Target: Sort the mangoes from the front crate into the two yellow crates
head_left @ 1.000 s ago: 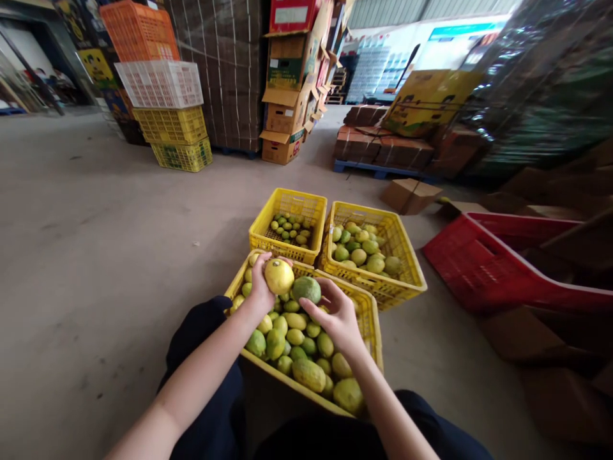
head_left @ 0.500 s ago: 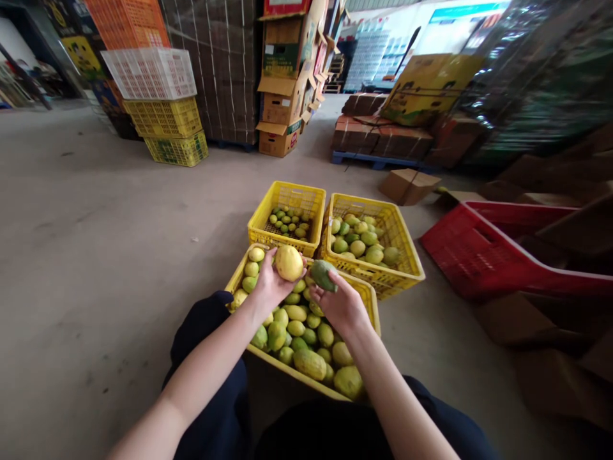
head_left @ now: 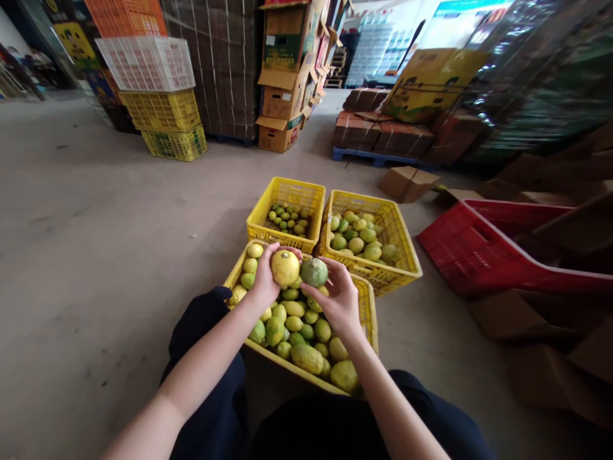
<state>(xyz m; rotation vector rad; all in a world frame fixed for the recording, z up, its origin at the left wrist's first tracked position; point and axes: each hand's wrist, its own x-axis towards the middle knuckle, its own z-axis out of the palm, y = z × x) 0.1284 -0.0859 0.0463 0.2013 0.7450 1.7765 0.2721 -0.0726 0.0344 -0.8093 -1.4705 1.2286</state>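
Note:
My left hand [head_left: 266,278] is wrapped round a large yellow fruit [head_left: 285,268], its stem end facing me. Close beside it on the right, a dark green fruit [head_left: 314,273] sits between the thumb and fingers of my right hand [head_left: 341,295]. Both are held above a yellow crate [head_left: 372,319] filled with green and yellow fruit [head_left: 306,359]. Behind it stand two more yellow crates: the left one [head_left: 253,231] holds small green fruit [head_left: 287,217], the right one [head_left: 400,278] larger yellow-green fruit [head_left: 372,252].
To the right lies a red crate [head_left: 460,249] with cardboard inside and around it. A small carton [head_left: 408,184] rests on the floor near a blue pallet [head_left: 359,154] of boxes. Stacked crates [head_left: 163,110] and tall cartons [head_left: 280,105] stand at the back.
The two fruits have come closer together. The green one has turned so its end faces me, and the fingers of my right hand have shifted round it.

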